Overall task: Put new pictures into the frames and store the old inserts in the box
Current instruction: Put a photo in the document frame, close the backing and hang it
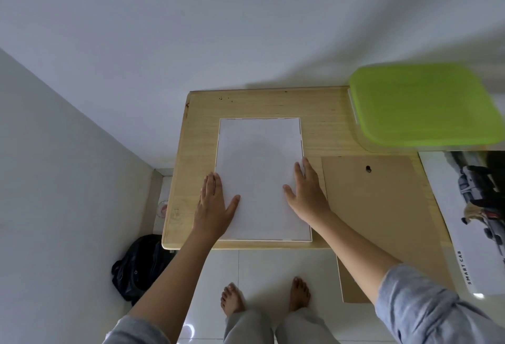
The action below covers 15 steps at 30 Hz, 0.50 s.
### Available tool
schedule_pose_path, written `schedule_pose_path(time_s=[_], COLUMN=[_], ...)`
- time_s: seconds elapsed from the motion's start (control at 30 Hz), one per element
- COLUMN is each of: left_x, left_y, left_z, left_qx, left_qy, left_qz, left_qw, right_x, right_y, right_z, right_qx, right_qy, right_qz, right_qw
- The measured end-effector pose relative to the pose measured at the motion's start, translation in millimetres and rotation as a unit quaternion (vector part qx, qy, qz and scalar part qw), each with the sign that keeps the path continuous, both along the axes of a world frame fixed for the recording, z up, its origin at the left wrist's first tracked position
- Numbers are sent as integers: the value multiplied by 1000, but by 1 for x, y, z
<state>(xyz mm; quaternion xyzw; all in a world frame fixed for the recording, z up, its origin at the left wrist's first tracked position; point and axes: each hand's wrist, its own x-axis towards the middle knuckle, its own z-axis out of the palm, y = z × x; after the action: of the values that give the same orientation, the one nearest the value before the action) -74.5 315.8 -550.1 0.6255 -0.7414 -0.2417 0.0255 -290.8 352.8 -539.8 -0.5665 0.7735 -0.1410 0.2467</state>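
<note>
A white sheet (pixel 259 169) lies face down inside a white picture frame (pixel 301 136) on the wooden table (pixel 322 114); only the frame's thin rim shows around the sheet. My left hand (pixel 216 204) lies flat on the sheet's left edge with straight fingers. On the sheet's right edge my right hand (pixel 306 193) presses down flat, fingers spread. To the right of the frame rests a brown backing board (pixel 382 207) with a small hanger. Further right a car picture (pixel 475 207) lies printed side up. A box with a green lid (pixel 420 106) stands at the back right.
The table stands in a corner against white walls. A black bag (pixel 139 264) sits on the tiled floor at the left. My bare feet (pixel 265 297) stand below the table's front edge. The backing board overhangs that edge.
</note>
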Motion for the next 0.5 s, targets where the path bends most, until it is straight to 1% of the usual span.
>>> schedule_pose_path(time_s=[0.1, 0.2, 0.37, 0.5], left_x=[-3, -16, -83, -152], left_y=[0, 1, 15, 46], left_z=[4, 11, 28, 36], left_qx=[-9, -34, -55, -49], left_qy=[-13, -9, 50, 105], left_qz=[-6, -19, -67, -148], left_qw=[1000, 999, 995, 982], right_x=[-6, -23, -80, -131], right_y=[2, 8, 41, 88], right_z=[4, 14, 29, 29], right_qx=[9, -6, -11, 10], right_qy=[-22, -32, -17, 3], right_qz=[7, -5, -81, -145], right_qw=[1000, 999, 996, 989])
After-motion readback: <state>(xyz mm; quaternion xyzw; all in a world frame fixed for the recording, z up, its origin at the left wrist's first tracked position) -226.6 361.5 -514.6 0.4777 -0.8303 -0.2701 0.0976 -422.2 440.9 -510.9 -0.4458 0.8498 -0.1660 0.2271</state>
